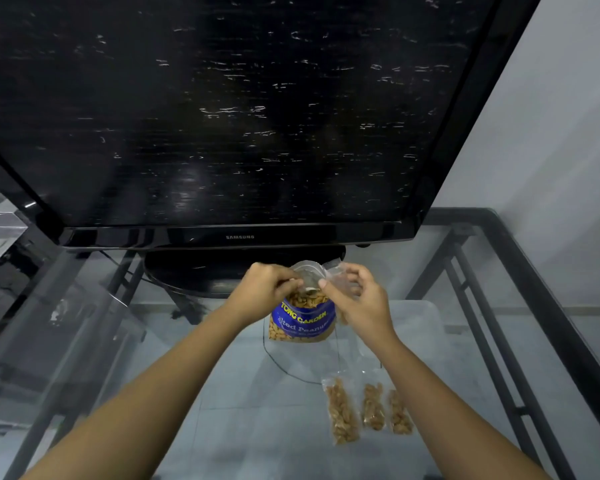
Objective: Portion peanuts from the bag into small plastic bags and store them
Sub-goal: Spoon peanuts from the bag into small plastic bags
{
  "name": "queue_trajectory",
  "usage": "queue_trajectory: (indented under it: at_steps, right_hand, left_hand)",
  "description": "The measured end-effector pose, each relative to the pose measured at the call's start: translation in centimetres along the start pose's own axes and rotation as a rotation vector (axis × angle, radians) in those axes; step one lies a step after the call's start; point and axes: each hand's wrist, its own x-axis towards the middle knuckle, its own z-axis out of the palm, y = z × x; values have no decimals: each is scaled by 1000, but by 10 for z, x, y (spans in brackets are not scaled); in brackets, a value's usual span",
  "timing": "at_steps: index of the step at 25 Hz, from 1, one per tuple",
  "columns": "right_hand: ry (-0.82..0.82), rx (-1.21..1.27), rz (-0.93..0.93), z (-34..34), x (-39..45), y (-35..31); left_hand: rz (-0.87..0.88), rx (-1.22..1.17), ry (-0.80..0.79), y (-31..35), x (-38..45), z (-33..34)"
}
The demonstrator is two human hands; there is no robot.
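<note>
While the television (222,109) fills the far half of the view, its stand resting at the far edge of the glass bench (222,393), working room is confined to the near half. A translucent box (420,323) shows beneath or on the glass toward the right edge; cannot tell which.

Peanut bag (302,320): upright at bench centre, just in front of the television stand, top open, nuts visible to near the brim. Left hand (267,289) has fingers curled, pinching the bag's mouth at its left side. Right hand (357,299) pinches a small clear plastic bag (340,278) at the mouth's right side; whether it already holds nuts cannot be told.

Three filled small bags (371,408) lie side by side toward the near right corner, apart from the peanut bag.

Judgement, step in hand: opening the small bag for another portion. Keep the big bag's mouth spread with the left fingers, hold the small bag directly over or against it so strays fall back in, and match the fill of the three done.

Obstruction: television stand close behind the peanut bag limits tilting away; a thin black cable (281,368) loops under the glass.
</note>
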Motion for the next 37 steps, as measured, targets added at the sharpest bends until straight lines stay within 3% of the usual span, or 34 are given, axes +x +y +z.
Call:
queue_trajectory:
  at_steps: [3, 6, 9, 13, 19, 23, 27, 31, 34, 37]
  right_hand:
    - [-52, 32, 14, -3, -2, 2]
    - [-87, 42, 18, -4, -2, 6]
    - [-105, 59, 29, -5, -1, 9]
    - [-121, 71, 19, -8, 0, 9]
    - [-81, 44, 14, -12, 8, 6]
    - [-95, -126, -10, -19, 12, -4]
    - [-105, -464, -89, -21, 10, -11]
    - [-131, -622, -174, -11, 7, -20]
    - [-139, -618, -193, 0, 7, -25]
    - [-113, -420, -160, 10, 3, -28]
  left_hand:
    - [-319, -161, 250, 0, 5, 7]
    - [-520, -310, 289, 0, 5, 10]
    - [-631, -503, 220, 1, 3, 16]
    - [-792, -707, 358, -5, 7, 15]
    - [-906, -876, 386, -28, 9, 6]
    - [-955, -891, 433, -40, 10, -3]
    - [-945, -890, 481, -45, 11, -23]
    - [-846, -879, 508, -33, 17, -51]
    - [-722, -756, 475, -11, 22, -62]
    - [-434, -387, 428, 28, 18, -64]
